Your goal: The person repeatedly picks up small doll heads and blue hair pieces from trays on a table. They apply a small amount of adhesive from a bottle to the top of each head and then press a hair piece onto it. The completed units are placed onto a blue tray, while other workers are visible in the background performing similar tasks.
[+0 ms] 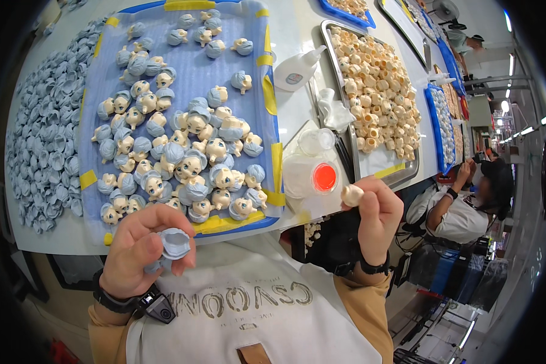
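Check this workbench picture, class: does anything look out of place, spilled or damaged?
Possibly: small pale pieces show below the front edge of the table, apart from the heap in the metal tray. Whether they spilled or are stored there, I cannot tell. Nothing looks clearly damaged.

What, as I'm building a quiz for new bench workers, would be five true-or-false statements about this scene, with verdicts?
1. The left hand holds a hollow blue-grey doll hair piece. True.
2. The right hand holds a squeeze bottle. False: the right hand holds a small cream doll-head piece.
3. A heap of loose blue-grey hair pieces lies left of the lined blue tray of doll heads. True.
4. The metal tray beside the white squeeze bottle is full of blue-haired heads. False: the metal tray holds cream, hairless pieces.
5. The white squeeze bottle is between those two trays. True.
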Tool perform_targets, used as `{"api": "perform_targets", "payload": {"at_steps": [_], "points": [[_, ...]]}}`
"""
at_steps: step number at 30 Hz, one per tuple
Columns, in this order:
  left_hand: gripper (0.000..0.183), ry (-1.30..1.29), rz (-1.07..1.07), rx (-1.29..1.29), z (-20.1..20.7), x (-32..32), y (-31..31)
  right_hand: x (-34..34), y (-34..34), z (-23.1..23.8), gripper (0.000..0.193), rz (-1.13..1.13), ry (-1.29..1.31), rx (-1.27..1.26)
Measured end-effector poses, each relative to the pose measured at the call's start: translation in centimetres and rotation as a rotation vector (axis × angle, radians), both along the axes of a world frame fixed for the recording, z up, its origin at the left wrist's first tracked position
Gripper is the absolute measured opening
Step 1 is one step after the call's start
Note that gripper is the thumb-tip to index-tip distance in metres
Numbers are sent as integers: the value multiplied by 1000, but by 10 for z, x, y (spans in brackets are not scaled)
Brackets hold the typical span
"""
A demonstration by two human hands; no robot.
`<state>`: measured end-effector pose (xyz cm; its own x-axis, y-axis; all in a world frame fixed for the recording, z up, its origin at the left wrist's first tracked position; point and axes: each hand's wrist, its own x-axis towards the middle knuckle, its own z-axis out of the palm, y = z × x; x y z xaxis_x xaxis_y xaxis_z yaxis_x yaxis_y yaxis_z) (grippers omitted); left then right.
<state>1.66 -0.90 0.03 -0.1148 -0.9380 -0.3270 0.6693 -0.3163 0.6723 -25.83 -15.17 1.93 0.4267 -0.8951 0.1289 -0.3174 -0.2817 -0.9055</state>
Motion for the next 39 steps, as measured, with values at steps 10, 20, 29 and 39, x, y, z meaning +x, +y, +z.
{"api": "perform_targets", "payload": {"at_steps": [10, 20, 29, 39], "points": [[52, -70, -92, -40, 12, -11, -9, 21, 32, 9, 44, 414, -740, 754], [41, 61, -202, -63, 24, -23, -18, 47, 41, 15, 38, 457, -521, 159], [38, 10, -148, -146, 20, -22, -12, 75, 49, 39, 34, 353, -221, -503], [57, -154, -191, -59, 25, -27, -12, 84, 47, 29, 32, 405, -148, -587]]}}
